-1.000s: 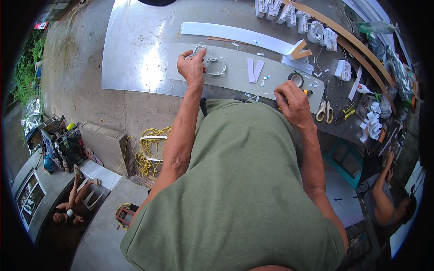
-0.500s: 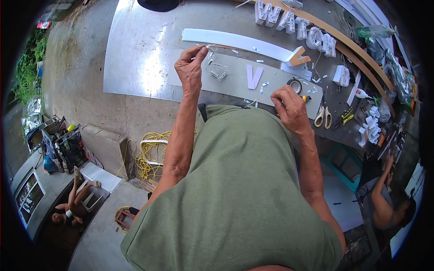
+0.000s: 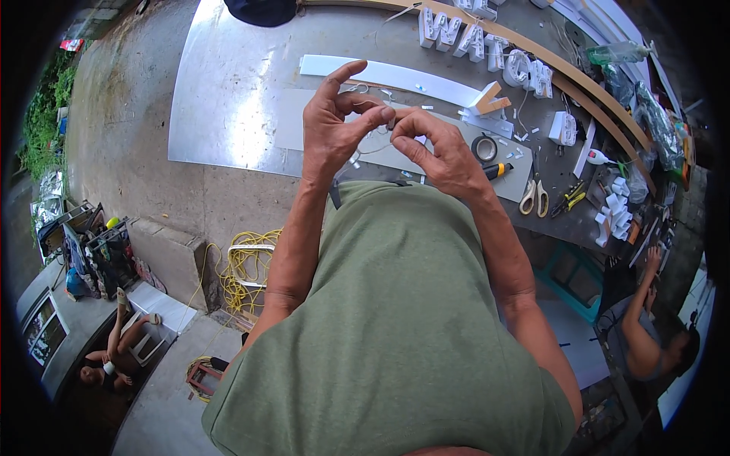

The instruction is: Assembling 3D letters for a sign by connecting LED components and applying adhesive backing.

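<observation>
Both hands are raised together in the upper middle of the frame, above the grey desk (image 3: 228, 114). The left hand (image 3: 334, 125) and the right hand (image 3: 437, 148) meet at their fingertips, and between them sits a small dark piece (image 3: 391, 121) — too small to tell what it is. Each grip is closed on it in a pinch, thumb against forefinger; the left forefinger stands free, pointing up.

A thin wire (image 3: 372, 148) seems to trail from the pinch down toward the grey sheet (image 3: 304, 125) below. To handle it well, I judge the pinch should stay light and right at the tips, the wrists close together so the piece does not twist, and the work kept over the sheet — anything dropped there is easy to find among the white scraps.

To the right of the hands lie a roll of tape (image 3: 484, 147), a yellow-and-black cutter (image 3: 494, 170) and scissors (image 3: 534, 196). White block letters (image 3: 487, 49) stand along the upper right, beside a long white strip (image 3: 395, 74).
</observation>
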A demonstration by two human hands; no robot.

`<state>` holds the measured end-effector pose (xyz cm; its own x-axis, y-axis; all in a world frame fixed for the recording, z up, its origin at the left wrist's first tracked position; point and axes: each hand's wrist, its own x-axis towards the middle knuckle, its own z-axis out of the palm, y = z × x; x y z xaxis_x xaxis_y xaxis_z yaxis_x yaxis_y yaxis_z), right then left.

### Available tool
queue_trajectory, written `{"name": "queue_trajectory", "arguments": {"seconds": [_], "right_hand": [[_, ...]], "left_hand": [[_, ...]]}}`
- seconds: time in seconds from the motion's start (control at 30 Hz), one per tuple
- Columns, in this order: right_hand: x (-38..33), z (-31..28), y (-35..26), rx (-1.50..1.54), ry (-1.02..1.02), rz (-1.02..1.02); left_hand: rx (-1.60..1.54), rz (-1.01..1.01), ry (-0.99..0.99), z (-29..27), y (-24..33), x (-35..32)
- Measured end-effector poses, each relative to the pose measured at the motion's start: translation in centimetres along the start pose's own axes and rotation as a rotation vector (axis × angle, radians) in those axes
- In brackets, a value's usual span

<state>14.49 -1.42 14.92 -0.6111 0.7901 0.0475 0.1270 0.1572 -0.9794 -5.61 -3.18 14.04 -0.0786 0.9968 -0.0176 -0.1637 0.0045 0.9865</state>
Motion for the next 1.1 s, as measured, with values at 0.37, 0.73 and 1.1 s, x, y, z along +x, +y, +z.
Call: {"name": "queue_trajectory", "arguments": {"seconds": [0.37,0.73,1.1], "right_hand": [[-2.0,0.3,1.0,0.602,-0.066,0.086],[-2.7,0.9,1.8,1.110,-0.123,0.053],[-2.7,0.3,2.5,1.219,-0.154,0.099]], "left_hand": [[-0.251,-0.036,-0.161,1.3,0.4,-0.8],[-0.367,-0.143,-0.162,1.4,-0.2,-2.0],[-0.381,-0.156,-0.178,2.2,0.3,-2.0]]}}
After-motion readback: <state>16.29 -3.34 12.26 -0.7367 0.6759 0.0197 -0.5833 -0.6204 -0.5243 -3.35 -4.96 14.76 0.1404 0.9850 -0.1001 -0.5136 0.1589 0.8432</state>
